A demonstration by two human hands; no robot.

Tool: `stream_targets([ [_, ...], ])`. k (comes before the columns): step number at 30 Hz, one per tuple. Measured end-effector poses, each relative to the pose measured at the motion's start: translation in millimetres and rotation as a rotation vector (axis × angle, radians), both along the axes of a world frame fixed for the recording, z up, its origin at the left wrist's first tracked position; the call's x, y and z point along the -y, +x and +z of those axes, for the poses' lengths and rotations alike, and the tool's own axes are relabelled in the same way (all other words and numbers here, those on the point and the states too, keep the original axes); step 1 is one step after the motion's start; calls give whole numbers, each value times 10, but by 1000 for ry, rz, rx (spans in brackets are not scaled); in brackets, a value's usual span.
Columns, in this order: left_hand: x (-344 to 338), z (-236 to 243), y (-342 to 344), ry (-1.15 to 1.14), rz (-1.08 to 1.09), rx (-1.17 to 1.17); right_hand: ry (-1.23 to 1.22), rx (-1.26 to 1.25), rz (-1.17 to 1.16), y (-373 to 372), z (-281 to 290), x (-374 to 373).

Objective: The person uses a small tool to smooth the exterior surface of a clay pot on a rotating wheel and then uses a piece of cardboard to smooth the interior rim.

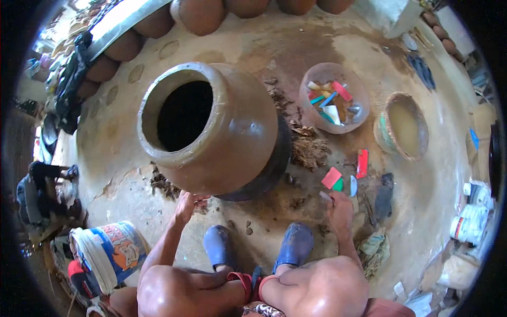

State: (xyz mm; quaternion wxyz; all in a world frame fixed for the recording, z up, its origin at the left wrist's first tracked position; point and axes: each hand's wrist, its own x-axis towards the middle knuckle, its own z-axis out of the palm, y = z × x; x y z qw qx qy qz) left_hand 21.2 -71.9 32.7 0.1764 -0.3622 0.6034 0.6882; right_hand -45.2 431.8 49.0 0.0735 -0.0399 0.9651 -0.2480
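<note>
A large wet brown clay pot (245, 132) leans with its wide mouth toward the left, its lower part resting in a dark round base (274, 164). By the pot's lower left side is my left hand (190, 206), its fingers loosely stretched and nothing seen in them. To the right, my right hand (340, 208) pinches a small pale flat piece (326, 196). Close to it on the floor lie a pink flat piece (331, 178), a green piece (338, 185), a light blue piece (354, 186) and a red piece (362, 163).
A translucent bowl (309, 105) holds several coloured scraps in brownish liquid. Right of it stands a bucket (384, 134) of cloudy liquid. Clay crumbs (309, 150) lie beside the pot. A paint bucket (113, 248) tips over at left. Round pots (200, 16) line the back.
</note>
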Motion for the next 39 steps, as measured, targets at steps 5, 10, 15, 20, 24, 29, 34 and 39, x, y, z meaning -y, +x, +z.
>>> stream_targets([
  [5,596,-717,353,-291,-170,-154,-204,-503,-95,-978,775,365],
  [10,472,-1144,175,-331,-139,-231,-25,-515,-51,-2358,1060,186],
  [15,1014,-1325,401,-375,-242,-358,427,-246,135,-3278,325,366],
  [20,905,-1683,585,-389,-202,-477,522,-144,143,-3297,-18,349],
  [24,1253,-1846,730,-473,-174,-400,516,-140,173,-3275,11,445],
  [29,1090,-1803,596,-613,-324,-481,502,-280,71,-3353,176,310],
  [34,1178,-1518,146,-737,-371,-364,253,-383,-70,-3137,440,217],
  [39,750,-869,-719,-569,-57,-460,-431,-344,-135,-2411,1571,911],
])
